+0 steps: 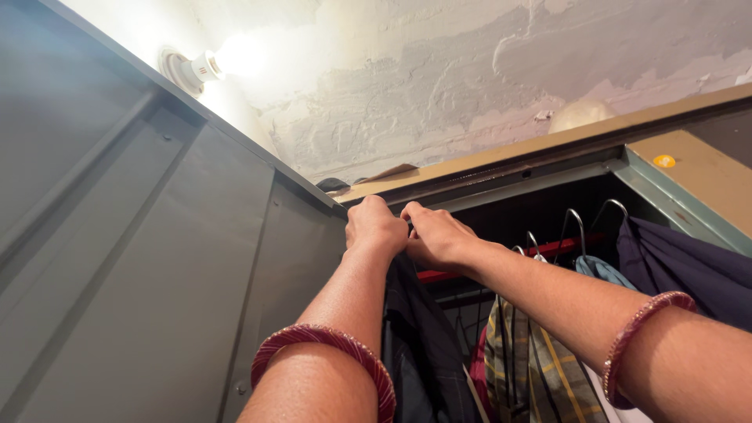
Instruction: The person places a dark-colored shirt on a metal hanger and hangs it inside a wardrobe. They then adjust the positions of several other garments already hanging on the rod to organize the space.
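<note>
Both my arms reach up into an open metal wardrobe [540,157]. My left hand [374,227] and my right hand [437,235] are side by side at the top of a dark garment [419,337], fingers closed on its upper edge or hanger near the red rail [548,252]. The hanger itself is hidden by my hands. Each wrist wears a red bangle: the left bangle [329,345] and the right bangle [634,337].
The grey wardrobe door [141,266] stands open on the left. Other clothes hang on metal hooks: a checked shirt [533,368], a light blue one [599,270], a dark purple one [689,274]. A lit bulb [227,59] shines on the rough plaster wall above.
</note>
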